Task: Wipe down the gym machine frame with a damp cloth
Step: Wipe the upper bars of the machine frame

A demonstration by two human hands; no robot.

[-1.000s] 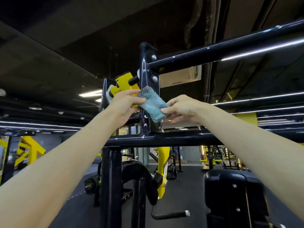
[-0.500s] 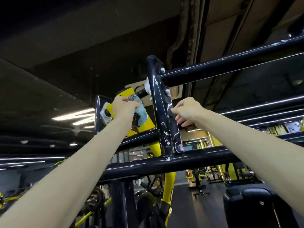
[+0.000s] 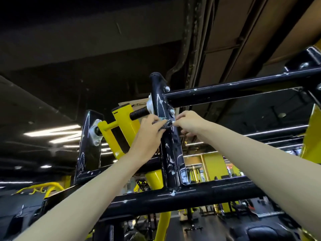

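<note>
- So the biggest thing here is the black painted steel tube frame of the gym machine (image 3: 173, 197). It's bolted and welded together, totally rigid, not going anywhere, so my guess is you can lean into it as hard as you like. The paint is scuffed and chipped white in loads of spots, so those edges could probably snag fabric.
- Next down, the black upright post (image 3: 169, 153) standing on the lower crossbar, with a long black horizontal bar (image 3: 243, 91) running off to the right from its top. That upright is what's getting wiped.
- Left of it there's a glossy yellow metal pivot arm (image 3: 125, 129) with a black threaded rod (image 3: 139, 113) poking into the post. Looks smooth, probably slick when wet.
- Left hand (image 3: 147, 136) is up against the left side of the post, fingers pinched onto one end of the cloth.
- Right hand (image 3: 188, 122) is at the right side, fingertips pinching the other end, rest of the fingers loosely curled.
- Smallest bit: the small teal-and-grey damp cloth (image 3: 164, 124), stretched across the front of the post just below a bolt. It's soft, light and floppy, so I reckon holding both ends taut and sawing it back and forth is the way to go. Grip near the ends, keep tension.
</note>
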